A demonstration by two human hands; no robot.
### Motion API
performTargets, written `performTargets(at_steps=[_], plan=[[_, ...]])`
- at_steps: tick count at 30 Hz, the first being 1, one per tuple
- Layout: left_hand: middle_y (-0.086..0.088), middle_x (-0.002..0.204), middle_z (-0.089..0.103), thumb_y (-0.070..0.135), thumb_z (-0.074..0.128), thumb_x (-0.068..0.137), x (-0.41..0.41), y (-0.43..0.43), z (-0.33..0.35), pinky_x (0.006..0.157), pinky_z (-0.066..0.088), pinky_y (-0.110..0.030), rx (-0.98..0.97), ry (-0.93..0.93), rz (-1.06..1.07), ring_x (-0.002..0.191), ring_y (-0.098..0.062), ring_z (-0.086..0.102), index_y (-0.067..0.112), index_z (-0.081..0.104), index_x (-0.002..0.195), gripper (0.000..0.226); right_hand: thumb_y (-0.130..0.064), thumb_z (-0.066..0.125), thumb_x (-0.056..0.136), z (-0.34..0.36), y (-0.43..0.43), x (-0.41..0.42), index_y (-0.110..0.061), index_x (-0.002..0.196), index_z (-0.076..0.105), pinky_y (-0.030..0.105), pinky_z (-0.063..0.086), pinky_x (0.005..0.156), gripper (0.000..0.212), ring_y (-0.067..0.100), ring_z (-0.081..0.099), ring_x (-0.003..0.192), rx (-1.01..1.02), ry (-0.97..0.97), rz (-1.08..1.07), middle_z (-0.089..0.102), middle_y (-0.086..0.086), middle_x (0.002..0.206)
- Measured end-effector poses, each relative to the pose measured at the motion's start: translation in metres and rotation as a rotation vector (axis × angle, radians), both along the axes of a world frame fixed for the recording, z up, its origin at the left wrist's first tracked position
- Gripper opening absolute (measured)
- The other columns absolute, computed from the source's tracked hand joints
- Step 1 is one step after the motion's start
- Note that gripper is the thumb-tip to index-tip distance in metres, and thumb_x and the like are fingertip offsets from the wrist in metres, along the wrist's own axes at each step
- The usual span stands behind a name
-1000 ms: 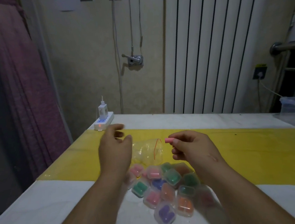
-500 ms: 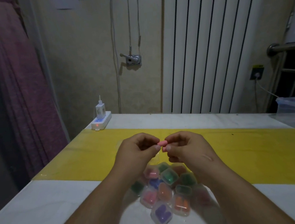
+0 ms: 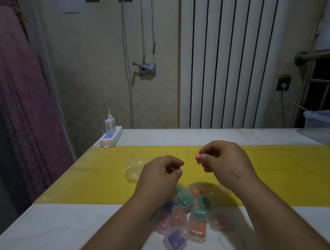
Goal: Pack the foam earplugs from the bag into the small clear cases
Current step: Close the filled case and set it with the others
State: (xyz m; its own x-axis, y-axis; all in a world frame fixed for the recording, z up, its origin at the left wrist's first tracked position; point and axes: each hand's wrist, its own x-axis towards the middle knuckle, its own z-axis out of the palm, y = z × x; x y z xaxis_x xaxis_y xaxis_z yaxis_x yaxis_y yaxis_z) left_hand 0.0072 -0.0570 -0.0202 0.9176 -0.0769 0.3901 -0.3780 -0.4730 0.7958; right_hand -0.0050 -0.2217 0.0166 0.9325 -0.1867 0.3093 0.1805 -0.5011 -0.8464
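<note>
A dim room: a white ribbed radiator [image 3: 234,60] on the far wall, and below it a white counter [image 3: 49,222] crossed by a yellow mat [image 3: 97,181], with a power strip [image 3: 111,138] at the far left corner.

Your right hand [image 3: 226,163] is raised above the mat and pinches a pink foam earplug [image 3: 198,158] between thumb and forefinger, its tip poking out to the left. Your left hand [image 3: 160,176] hovers just beside it with the fingers curled and the thumb against the forefinger; I cannot tell whether it pinches anything. The clear bag [image 3: 135,169] lies crumpled on the mat behind your left hand. The small clear cases [image 3: 197,228] are heaped below your wrists, and most show coloured plugs inside.

The plug is likely almost weightless and squashy, so hold it lightly at mid-length. The cases look light, smooth and easy to scatter, so steady one by its edges.
</note>
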Motion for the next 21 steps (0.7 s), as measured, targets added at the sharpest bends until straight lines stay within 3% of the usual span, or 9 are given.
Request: performTargets(at_steps=[5, 9, 13, 16, 19, 21], plan=[[0.020, 0.088, 0.061, 0.020, 0.065, 0.089, 0.000, -0.022, 0.011, 0.081, 0.047, -0.019, 0.252, -0.036, -0.090, 0.084, 0.002, 0.056, 0.028, 0.072, 0.105, 0.019, -0.014, 0.072, 0.085, 0.005, -0.024, 0.003, -0.020, 0.071, 0.068, 0.045, 0.058, 0.077, 0.015, 0.018, 0.069, 0.072, -0.012, 0.021, -0.105, 0.072, -0.004, 0.068], [0.009, 0.117, 0.063, 0.032, 0.065, 0.088, 0.004, -0.049, 0.014, 0.091, 0.045, -0.026, 0.519, 0.000, -0.155, 0.104, -0.009, 0.056, 0.029, 0.066, 0.119, 0.031, -0.013, 0.066, 0.089, 0.006, -0.037, 0.007, -0.021, 0.073, 0.066, 0.040, 0.057, 0.074, 0.019, 0.018, 0.067, 0.076, -0.081, 0.019, -0.248, 0.072, -0.005, 0.075], [0.006, 0.120, 0.064, 0.050, 0.069, 0.078, 0.014, -0.080, 0.011, 0.095, 0.047, -0.038, 0.667, 0.069, -0.162, 0.116, -0.016, 0.053, 0.036, 0.063, 0.120, 0.045, -0.012, 0.061, 0.092, 0.007, -0.042, 0.007, -0.018, 0.091, 0.068, 0.027, 0.045, 0.066, 0.010, 0.021, 0.063, 0.086, -0.241, 0.034, -0.432, 0.071, 0.001, 0.094], [0.003, 0.109, 0.066, 0.051, 0.066, 0.078, 0.014, -0.100, 0.012, 0.081, 0.043, -0.034, 0.763, 0.089, -0.126, 0.102, -0.021, 0.054, 0.036, 0.065, 0.113, 0.038, -0.008, 0.057, 0.092, 0.007, -0.042, 0.008, -0.015, 0.097, 0.068, 0.026, 0.042, 0.066, 0.014, 0.022, 0.061, 0.089, -0.253, 0.064, -0.460, 0.070, 0.002, 0.099], [-0.003, 0.097, 0.067, 0.037, 0.063, 0.083, 0.010, -0.112, 0.011, 0.071, 0.036, -0.033, 0.826, 0.026, -0.110, 0.086, -0.025, 0.054, 0.026, 0.059, 0.084, 0.012, -0.008, 0.054, 0.092, 0.007, -0.039, 0.007, -0.015, 0.095, 0.067, 0.028, 0.045, 0.069, 0.015, 0.022, 0.060, 0.090, -0.253, 0.057, -0.437, 0.069, 0.003, 0.102], [-0.003, 0.090, 0.066, 0.028, 0.061, 0.082, 0.013, -0.112, 0.008, 0.067, 0.036, -0.031, 0.825, -0.010, -0.110, 0.078, -0.025, 0.052, 0.024, 0.048, 0.072, 0.018, -0.006, 0.053, 0.091, 0.006, -0.038, 0.006, -0.014, 0.096, 0.066, 0.028, 0.047, 0.070, 0.016, 0.023, 0.060, 0.091, -0.252, 0.042, -0.417, 0.067, 0.004, 0.104]])
